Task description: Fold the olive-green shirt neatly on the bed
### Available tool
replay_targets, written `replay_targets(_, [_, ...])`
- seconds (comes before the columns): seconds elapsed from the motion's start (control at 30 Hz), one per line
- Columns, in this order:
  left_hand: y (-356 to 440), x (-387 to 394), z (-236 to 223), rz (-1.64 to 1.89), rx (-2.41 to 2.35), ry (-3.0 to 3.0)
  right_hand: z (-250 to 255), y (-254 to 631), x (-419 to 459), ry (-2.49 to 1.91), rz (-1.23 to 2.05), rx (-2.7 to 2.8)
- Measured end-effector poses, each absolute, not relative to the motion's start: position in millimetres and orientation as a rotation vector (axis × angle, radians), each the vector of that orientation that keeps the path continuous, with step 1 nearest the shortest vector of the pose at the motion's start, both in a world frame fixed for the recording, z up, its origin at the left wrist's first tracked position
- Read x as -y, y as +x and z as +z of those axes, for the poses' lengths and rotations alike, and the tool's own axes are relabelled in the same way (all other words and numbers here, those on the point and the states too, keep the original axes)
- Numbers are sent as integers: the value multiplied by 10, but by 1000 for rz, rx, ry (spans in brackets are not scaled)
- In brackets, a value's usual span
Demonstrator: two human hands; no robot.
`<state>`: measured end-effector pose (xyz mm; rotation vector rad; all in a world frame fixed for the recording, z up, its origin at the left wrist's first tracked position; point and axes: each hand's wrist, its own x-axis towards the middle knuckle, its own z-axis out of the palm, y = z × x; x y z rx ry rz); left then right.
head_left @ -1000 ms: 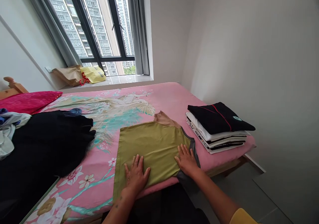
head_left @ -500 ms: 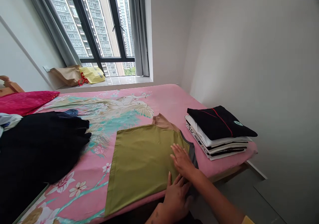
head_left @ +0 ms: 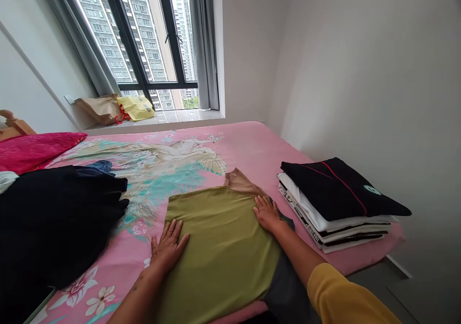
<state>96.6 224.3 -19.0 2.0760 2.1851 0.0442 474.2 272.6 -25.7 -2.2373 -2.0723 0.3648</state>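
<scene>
An olive-green shirt (head_left: 219, 247) with brown and dark grey sleeve parts lies spread on the bed in front of me. My left hand (head_left: 168, 243) rests flat on its left edge, fingers apart. Near the upper right of the shirt, by the shoulder seam, my right hand (head_left: 267, 213) presses down with its fingers stretched out. A brown sleeve (head_left: 241, 182) sticks out at the top. The dark grey part (head_left: 290, 285) hangs toward the bed's front edge, partly under my right forearm.
Right of the shirt stands a stack of folded clothes (head_left: 334, 223), topped by a black garment (head_left: 342, 189) with red piping. A heap of dark clothes (head_left: 61, 218) lies at left, before a red pillow (head_left: 39, 148). Bags (head_left: 137, 108) sit on the windowsill.
My left hand has moved from the lower right of the shirt to its left edge. The right hand has shifted slightly up and right. More dark grey cloth shows at the lower right.
</scene>
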Motion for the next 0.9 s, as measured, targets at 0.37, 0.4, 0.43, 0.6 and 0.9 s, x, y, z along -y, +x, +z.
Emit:
replay_targets(0.37, [672,-3033,-331,182,-2466,1771,-494,4575,-3261,-2374,122,1763])
replay_targets(0.4, [642,-3115,-360,212,-2501,1743,-495,4589,-3298,-2368,98,1751])
replay_targets(0.43, [614,-3198,-387,242,-2525,1722,-494,4600,-3334,-2364,71,1732])
replay_targets(0.6, [488,-3555,-461,366,-2553,1753,-486,4646,-3506,-2309,-71,1586])
replay_targets(0.9, [231,-3807,-542,729,-2281,1871,-466,4982,-3867,-2221,112,1550])
